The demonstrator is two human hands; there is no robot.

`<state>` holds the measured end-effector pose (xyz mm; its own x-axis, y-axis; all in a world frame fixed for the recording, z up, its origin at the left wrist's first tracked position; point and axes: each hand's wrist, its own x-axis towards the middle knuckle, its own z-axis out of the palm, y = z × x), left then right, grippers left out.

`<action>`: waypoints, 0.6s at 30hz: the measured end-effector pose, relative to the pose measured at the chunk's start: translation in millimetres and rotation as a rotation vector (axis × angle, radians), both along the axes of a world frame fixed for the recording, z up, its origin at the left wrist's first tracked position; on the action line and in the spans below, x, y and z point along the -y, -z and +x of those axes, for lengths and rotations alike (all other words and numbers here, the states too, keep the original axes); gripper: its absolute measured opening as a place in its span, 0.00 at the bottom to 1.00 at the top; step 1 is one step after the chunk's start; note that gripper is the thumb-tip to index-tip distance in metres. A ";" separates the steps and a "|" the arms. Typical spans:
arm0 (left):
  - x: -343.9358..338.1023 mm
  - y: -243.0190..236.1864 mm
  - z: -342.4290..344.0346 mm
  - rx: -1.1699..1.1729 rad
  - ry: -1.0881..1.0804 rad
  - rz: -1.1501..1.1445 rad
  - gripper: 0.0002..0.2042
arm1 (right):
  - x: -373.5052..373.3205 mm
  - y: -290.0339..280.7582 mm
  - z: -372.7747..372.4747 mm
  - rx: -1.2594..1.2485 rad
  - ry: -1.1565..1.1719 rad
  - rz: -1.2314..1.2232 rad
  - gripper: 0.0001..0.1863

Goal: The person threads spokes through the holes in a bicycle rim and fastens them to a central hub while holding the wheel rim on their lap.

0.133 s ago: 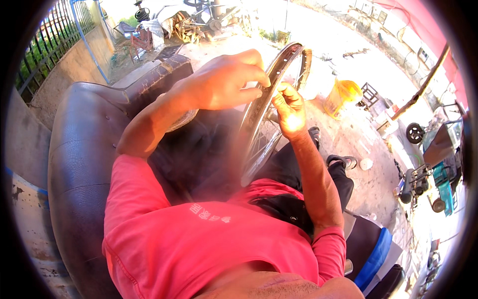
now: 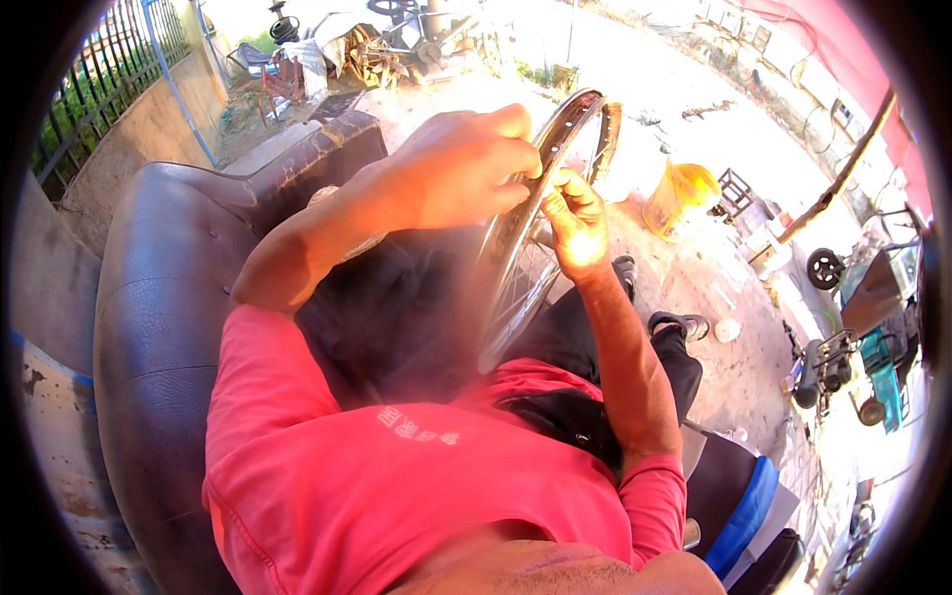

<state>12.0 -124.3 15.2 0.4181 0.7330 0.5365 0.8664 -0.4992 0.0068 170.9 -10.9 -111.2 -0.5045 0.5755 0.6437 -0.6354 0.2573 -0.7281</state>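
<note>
Fingers (image 2: 514,156) of the left hand (image 2: 456,171) bend at the spoked wheel (image 2: 565,127) above the lap (image 2: 557,329), grip unclear; the right hand (image 2: 578,230) pinches thumb to forefinger beside it. Leather sofa (image 2: 164,317) alongside; yellow bucket (image 2: 684,195) on sunlit ground (image 2: 734,372), contents indistinct.

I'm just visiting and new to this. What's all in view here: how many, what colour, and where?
wheel: one, dark and silver, tilted above the lap
sofa: one, dark brown, left
bucket: one, yellow, ground right of the wheel
fence: one, dark, top left
wall: one, tan, under the fence
heap: one, mixed colours, top, left of centre
wooden pole: one, brown, upper right
machinery: too jumbled to count, dark and teal, far right
strip: one, blue, lower right
shirt: one, red, on the person
shoes: two, dark, right of the wheel
left fingers: one set, at the rim's left
right fingers: one set, at its right
</note>
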 end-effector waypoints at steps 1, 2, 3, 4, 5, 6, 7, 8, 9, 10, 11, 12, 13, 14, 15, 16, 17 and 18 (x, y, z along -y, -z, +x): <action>-0.6 -0.2 2.5 -0.052 -0.033 0.042 0.06 | 0.4 0.2 0.1 0.006 0.011 0.002 0.07; -2.6 -0.3 4.1 -0.061 -0.031 0.059 0.06 | 0.9 0.2 -0.2 0.000 0.003 -0.002 0.07; -5.5 -0.1 4.8 -0.071 -0.029 0.075 0.06 | 1.5 0.2 -0.8 -0.006 -0.006 -0.007 0.07; -7.8 -0.9 4.9 -0.081 -0.026 0.093 0.05 | 1.8 -0.4 -0.9 -0.013 -0.015 -0.011 0.07; -9.5 -2.0 4.2 -0.078 -0.017 0.088 0.05 | 1.7 -0.7 -0.3 -0.007 -0.008 -0.005 0.07; -11.4 -3.3 3.1 -0.075 -0.007 0.082 0.05 | 1.3 -0.7 0.4 -0.001 -0.002 0.000 0.07; -13.5 -4.6 2.4 -0.071 0.003 0.076 0.04 | 0.7 -0.2 1.2 0.006 0.005 0.006 0.07; -15.2 -7.3 2.2 -0.031 0.028 0.091 0.04 | -0.1 0.8 1.3 0.007 0.024 0.029 0.07; -16.7 -11.4 2.7 0.009 0.053 0.105 0.05 | -1.1 2.0 1.0 0.008 0.043 0.053 0.07; -18.0 -14.3 2.9 0.051 0.075 0.117 0.05 | -1.2 3.3 0.2 0.012 0.059 0.074 0.07; -20.9 -17.2 5.4 0.118 0.141 0.129 0.05 | -0.9 3.5 -0.5 0.001 0.063 0.072 0.07; -26.0 -20.1 11.2 0.184 0.207 0.140 0.05 | -0.6 3.5 -1.4 -0.009 0.067 0.071 0.08; -33.7 -21.3 19.0 0.252 0.273 0.150 0.06 | -0.6 4.4 -0.6 -0.017 0.072 0.068 0.08; -45.1 -20.4 26.7 0.282 0.379 0.109 0.05 | 0.1 5.3 -1.6 -0.001 0.119 0.071 0.08; -53.8 -16.2 36.7 0.277 0.450 0.128 0.05 | 1.8 7.1 -2.4 0.015 0.166 0.074 0.08; -61.5 -13.0 47.8 0.270 0.521 0.149 0.05 | 3.0 7.5 -1.2 0.030 0.214 0.080 0.08; -67.2 -9.0 53.4 0.264 0.591 0.171 0.04 | 0.2 13.7 0.3 0.056 0.263 0.108 0.09; -71.3 -5.4 55.2 0.258 0.605 0.122 0.04 | -5.4 24.0 3.3 0.081 0.314 0.137 0.09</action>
